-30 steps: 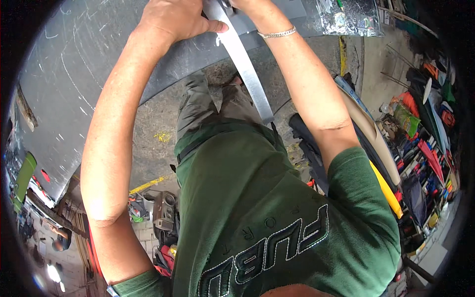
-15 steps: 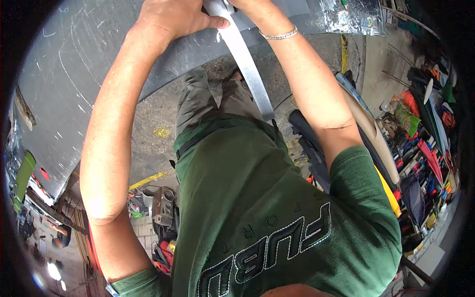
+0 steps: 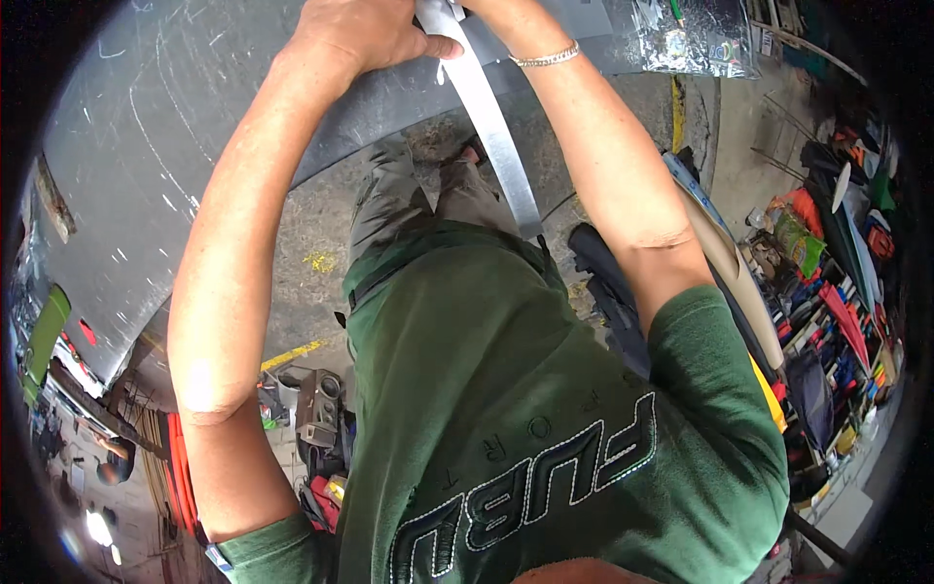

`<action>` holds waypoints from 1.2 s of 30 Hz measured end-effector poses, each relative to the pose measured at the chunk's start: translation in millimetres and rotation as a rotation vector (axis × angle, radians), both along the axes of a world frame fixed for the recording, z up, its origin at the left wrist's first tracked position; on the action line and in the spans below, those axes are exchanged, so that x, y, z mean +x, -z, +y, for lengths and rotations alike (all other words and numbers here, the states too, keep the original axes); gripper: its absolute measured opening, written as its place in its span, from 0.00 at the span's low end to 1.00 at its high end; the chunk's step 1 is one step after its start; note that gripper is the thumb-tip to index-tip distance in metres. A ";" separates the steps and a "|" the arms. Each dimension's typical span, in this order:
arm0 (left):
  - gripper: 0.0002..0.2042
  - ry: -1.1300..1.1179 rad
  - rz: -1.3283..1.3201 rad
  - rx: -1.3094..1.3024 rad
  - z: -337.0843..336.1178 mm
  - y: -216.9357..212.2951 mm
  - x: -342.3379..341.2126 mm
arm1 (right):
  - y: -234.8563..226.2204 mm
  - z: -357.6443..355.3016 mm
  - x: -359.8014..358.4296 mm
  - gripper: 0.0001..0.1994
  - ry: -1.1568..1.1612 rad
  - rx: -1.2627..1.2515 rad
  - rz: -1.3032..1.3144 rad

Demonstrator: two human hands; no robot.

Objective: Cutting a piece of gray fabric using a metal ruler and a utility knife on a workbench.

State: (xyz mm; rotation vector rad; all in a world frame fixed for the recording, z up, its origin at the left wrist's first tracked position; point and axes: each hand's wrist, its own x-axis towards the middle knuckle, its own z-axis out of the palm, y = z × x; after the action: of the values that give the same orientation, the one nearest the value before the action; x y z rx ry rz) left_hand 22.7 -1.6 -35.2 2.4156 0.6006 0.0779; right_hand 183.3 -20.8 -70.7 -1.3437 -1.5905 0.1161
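Observation:
A long, flat, silvery strip (image 3: 498,156) runs from the table's edge down toward my waist, its near end hanging past the edge. My left hand (image 3: 365,37) rests on the dark grey tabletop (image 3: 224,73), its thumb pressed across the strip. The other fingers are partly cut off by the top of the view. My right hand (image 3: 494,8) is at the strip's far part, beside my left. Only its wrist side shows, so its fingers are hidden. A grey flat sheet (image 3: 587,19) lies on the table beyond my right wrist.
Clear plastic wrapping (image 3: 686,44) covers the table's right end. A dark cloth bundle (image 3: 608,273) and a rolled beige sheet (image 3: 739,277) are close to my right side. Heaped coloured materials (image 3: 837,311) fill the far right. Metal parts (image 3: 319,409) are on the floor at left.
My left hand and forearm have shifted slightly to the right, and the upper part of the strip with them. My right arm has barely moved.

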 end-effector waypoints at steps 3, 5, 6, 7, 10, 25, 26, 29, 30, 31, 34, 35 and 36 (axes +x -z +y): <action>0.64 -0.008 -0.210 -0.052 4.3 7.3 -12.7 | -27.5 2.3 1.4 0.22 -0.122 -0.427 0.465; 0.63 0.029 -0.219 -0.013 0.8 -11.4 -8.5 | -33.0 1.4 4.6 0.23 -0.166 -0.661 0.796; 0.63 -0.026 0.048 0.220 -6.0 -19.2 16.1 | -18.3 -1.7 9.9 0.25 0.056 -0.223 0.488; 0.63 -0.099 0.313 0.450 -15.4 -20.6 37.3 | -16.9 1.8 18.7 0.27 0.267 0.208 0.171; 0.69 -0.077 0.446 0.391 -15.8 -31.9 31.5 | -89.4 -51.3 26.4 0.22 0.160 -0.443 0.708; 0.72 -0.085 0.320 0.298 -9.5 -12.7 13.1 | -118.2 -274.3 3.4 0.18 0.255 -0.268 1.381; 0.73 -0.078 0.326 0.301 -8.8 -13.8 12.8 | -105.8 -275.9 -4.8 0.17 0.287 -0.373 1.317; 0.73 -0.062 0.299 0.322 -8.8 -14.9 13.2 | -37.8 -276.6 -6.5 0.13 0.492 -0.758 0.796; 0.74 -0.067 0.280 0.312 -7.2 -10.3 9.2 | -48.0 -261.0 -25.6 0.18 0.603 -0.705 0.513; 0.74 -0.070 0.285 0.323 -3.8 -5.7 3.8 | -63.9 -255.3 -41.3 0.23 0.727 -0.794 0.323; 0.69 -0.016 0.153 0.211 4.0 -10.4 -4.1 | -60.5 -251.0 -53.0 0.25 0.727 -0.983 0.317; 0.69 -0.015 0.159 0.214 10.0 -7.8 -9.2 | -53.5 -250.2 -57.5 0.26 0.688 -0.937 0.325; 0.65 -0.004 0.064 0.203 17.5 -2.9 -16.4 | -42.9 -250.4 -62.8 0.27 0.643 -0.897 0.332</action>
State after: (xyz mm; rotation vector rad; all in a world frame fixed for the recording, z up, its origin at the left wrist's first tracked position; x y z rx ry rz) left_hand 6.3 15.8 -32.3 2.6222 0.6542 0.0657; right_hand 120.6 -271.3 -27.9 -2.3121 -0.7511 0.6725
